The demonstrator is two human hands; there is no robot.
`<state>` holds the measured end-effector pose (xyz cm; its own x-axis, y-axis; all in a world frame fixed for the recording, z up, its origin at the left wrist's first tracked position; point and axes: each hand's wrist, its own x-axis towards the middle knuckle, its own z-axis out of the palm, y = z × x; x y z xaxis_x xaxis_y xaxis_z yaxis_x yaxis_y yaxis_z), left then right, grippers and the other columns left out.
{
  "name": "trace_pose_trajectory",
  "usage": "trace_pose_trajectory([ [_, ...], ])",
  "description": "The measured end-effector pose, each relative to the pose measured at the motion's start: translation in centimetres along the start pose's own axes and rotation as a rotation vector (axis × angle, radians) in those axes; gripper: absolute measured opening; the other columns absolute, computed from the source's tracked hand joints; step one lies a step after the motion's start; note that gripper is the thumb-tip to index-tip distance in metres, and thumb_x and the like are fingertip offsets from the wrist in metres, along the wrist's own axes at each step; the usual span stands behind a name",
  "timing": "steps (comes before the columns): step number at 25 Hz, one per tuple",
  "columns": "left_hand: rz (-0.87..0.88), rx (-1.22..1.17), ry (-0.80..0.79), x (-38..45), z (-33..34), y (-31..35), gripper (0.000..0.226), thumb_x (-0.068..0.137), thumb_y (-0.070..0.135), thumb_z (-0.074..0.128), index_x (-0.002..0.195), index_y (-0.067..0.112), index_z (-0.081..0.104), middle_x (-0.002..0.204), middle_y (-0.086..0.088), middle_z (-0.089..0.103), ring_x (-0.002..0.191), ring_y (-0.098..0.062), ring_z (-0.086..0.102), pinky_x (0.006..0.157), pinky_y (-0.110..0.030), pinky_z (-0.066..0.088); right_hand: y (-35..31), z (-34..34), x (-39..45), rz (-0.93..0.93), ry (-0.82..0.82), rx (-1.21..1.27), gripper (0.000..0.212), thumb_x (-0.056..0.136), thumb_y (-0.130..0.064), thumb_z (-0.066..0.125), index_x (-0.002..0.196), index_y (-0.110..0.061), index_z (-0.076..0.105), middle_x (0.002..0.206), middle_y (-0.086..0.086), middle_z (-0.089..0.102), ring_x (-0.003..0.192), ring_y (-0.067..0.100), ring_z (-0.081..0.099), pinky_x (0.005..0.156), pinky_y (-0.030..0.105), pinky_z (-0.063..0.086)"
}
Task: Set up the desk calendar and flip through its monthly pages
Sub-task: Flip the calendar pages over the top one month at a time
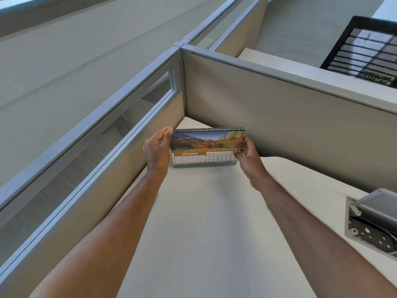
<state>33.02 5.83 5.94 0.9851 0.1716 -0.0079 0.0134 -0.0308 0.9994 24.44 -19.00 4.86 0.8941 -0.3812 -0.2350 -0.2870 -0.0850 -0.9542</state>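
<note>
A spiral-bound desk calendar stands upright on the white desk, deep in the corner where two cubicle panels meet. A landscape photo fills its upper half, and the lower page reads JANUARY beside a date grid. My left hand grips the calendar's left edge near the wire binding. My right hand pinches the lower right corner of the photo page, which is lifted slightly off the January page beneath it.
Beige cubicle panels with grey frames close in the corner behind and to the left. A grey cable box with an open lid is set into the desk at the right. A black mesh chair back shows beyond the right panel.
</note>
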Motion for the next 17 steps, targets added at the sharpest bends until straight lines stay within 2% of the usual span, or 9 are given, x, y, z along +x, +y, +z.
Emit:
trace_pose_trajectory([
  [3, 0.015, 0.065, -0.013, 0.8, 0.4, 0.3, 0.023, 0.099, 0.029, 0.068, 0.115, 0.013, 0.075, 0.12, -0.015, 0.068, 0.116, -0.029, 0.068, 0.093, -0.054, 0.061, 0.3, -0.2, 0.7, -0.011, -0.009, -0.006, 0.05, 0.1, 0.006, 0.047, 0.145, -0.016, 0.045, 0.141, 0.003, 0.061, 0.13, 0.018, 0.056, 0.107, 0.031, 0.046],
  [5, 0.019, 0.131, 0.0, 1.3, 0.7, 0.7, 0.024, 0.1, 0.031, 0.067, 0.115, 0.014, 0.073, 0.123, -0.012, 0.061, 0.119, -0.026, 0.063, 0.09, -0.049, 0.063, 0.6, -0.2, 0.8, 0.0, -0.024, 0.003, 0.055, 0.101, 0.006, 0.048, 0.149, -0.021, 0.043, 0.144, 0.001, 0.06, 0.133, 0.017, 0.055, 0.111, 0.035, 0.046],
  [7, 0.019, 0.138, -0.022, 1.5, 0.7, 1.1, 0.023, 0.101, 0.031, 0.065, 0.114, 0.014, 0.072, 0.122, -0.009, 0.063, 0.116, -0.024, 0.066, 0.083, -0.043, 0.066, 1.0, 0.0, 0.5, 0.003, -0.021, 0.026, 0.056, 0.1, 0.003, 0.051, 0.148, -0.024, 0.046, 0.143, -0.002, 0.062, 0.132, 0.016, 0.057, 0.107, 0.031, 0.049],
  [10, 0.014, 0.067, -0.053, 1.4, 0.9, 1.1, 0.013, 0.103, 0.026, 0.064, 0.109, 0.016, 0.071, 0.115, -0.006, 0.069, 0.103, -0.018, 0.073, 0.068, -0.029, 0.066, 1.7, 0.6, -0.6, 0.024, 0.054, 0.03, 0.052, 0.099, -0.004, 0.053, 0.145, -0.027, 0.053, 0.139, -0.009, 0.065, 0.128, 0.01, 0.058, 0.082, 0.006, 0.048],
  [11, 0.005, 0.046, -0.051, 1.4, 0.9, 1.1, 0.01, 0.102, 0.025, 0.064, 0.106, 0.018, 0.071, 0.114, -0.005, 0.069, 0.097, -0.013, 0.075, 0.066, -0.026, 0.064, 2.0, 0.9, -0.9, 0.037, 0.083, 0.017, 0.05, 0.1, -0.006, 0.052, 0.144, -0.028, 0.055, 0.138, -0.012, 0.064, 0.126, 0.009, 0.058, 0.077, 0.005, 0.046],
  [14, -0.016, -0.016, -0.057, 1.1, 0.8, 1.5, 0.009, 0.102, 0.024, 0.065, 0.096, 0.028, 0.07, 0.109, -0.002, 0.07, 0.09, 0.001, 0.075, 0.062, -0.02, 0.061, 2.9, 1.4, -1.7, 0.069, 0.125, -0.046, 0.048, 0.101, -0.01, 0.048, 0.142, -0.032, 0.058, 0.131, -0.017, 0.06, 0.12, 0.01, 0.055, 0.079, 0.015, 0.044],
  [17, -0.032, -0.034, -0.063, 1.0, 0.7, 1.7, 0.012, 0.102, 0.023, 0.065, 0.093, 0.029, 0.07, 0.109, -0.003, 0.069, 0.088, 0.005, 0.074, 0.061, -0.018, 0.061, 3.4, 1.3, -1.9, 0.07, 0.14, -0.053, 0.047, 0.099, -0.008, 0.048, 0.138, -0.03, 0.061, 0.133, -0.013, 0.063, 0.119, 0.012, 0.057, 0.082, 0.021, 0.046],
])
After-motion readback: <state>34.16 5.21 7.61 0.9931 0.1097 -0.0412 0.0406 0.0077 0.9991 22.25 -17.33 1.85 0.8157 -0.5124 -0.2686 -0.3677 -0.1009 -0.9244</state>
